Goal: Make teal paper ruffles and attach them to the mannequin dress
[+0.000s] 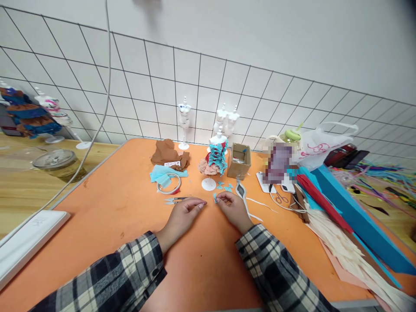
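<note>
My right hand (233,209) pinches a small blue piece of crepe paper (215,198) between thumb and fingertips. Across a short gap, my left hand (186,213) has thumb and forefinger pressed together; anything between them is too small to make out. Beside its wrist lie thread snips (175,200). Small blue bows (229,187) are on the table just beyond my right hand. Behind them stands a miniature dress form (218,151) on a round white base, dressed in blue ruffles, red, and a peach skirt.
A cardboard box (239,161) stands right of the dress form. Left of it are brown crumpled paper (167,155), blue paper (162,174) and a white ring-shaped roll (169,184). Scissors (280,197), cables and long paper strips (344,238) crowd the right side. Bare dress forms (183,121) line the wall.
</note>
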A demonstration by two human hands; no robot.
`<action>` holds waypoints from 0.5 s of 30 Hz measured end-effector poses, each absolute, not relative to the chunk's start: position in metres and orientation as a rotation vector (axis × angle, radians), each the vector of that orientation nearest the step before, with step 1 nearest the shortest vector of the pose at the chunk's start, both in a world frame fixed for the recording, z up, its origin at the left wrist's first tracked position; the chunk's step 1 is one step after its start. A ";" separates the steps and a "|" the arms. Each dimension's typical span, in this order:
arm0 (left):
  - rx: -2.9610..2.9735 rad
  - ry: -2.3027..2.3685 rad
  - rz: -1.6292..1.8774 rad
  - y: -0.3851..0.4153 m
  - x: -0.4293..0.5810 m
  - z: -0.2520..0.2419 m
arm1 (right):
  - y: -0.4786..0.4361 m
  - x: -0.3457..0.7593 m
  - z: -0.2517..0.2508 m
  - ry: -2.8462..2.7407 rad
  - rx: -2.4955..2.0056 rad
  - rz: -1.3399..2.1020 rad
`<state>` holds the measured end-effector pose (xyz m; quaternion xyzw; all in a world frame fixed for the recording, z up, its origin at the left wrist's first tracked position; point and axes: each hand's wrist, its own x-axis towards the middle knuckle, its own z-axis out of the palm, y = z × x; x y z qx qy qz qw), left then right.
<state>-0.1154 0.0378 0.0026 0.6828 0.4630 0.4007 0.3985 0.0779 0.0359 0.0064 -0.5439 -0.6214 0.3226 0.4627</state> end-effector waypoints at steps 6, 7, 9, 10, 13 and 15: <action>1.613 1.186 1.032 0.038 -0.113 0.003 | 0.027 0.064 0.007 -1.726 -1.290 0.635; 1.608 1.182 1.033 0.038 -0.112 0.003 | 0.026 0.063 0.007 -1.732 -1.288 0.617; 1.602 1.175 1.030 0.038 -0.113 0.004 | 0.026 0.063 0.008 -1.716 -1.293 0.604; 1.601 1.173 1.028 0.038 -0.113 0.004 | 0.026 0.064 0.008 -1.704 -1.296 0.601; 1.606 1.175 1.034 0.038 -0.114 0.004 | 0.026 0.064 0.008 -1.731 -1.287 0.578; 1.614 1.173 1.043 0.038 -0.113 0.004 | 0.024 0.063 0.008 -1.785 -1.273 0.555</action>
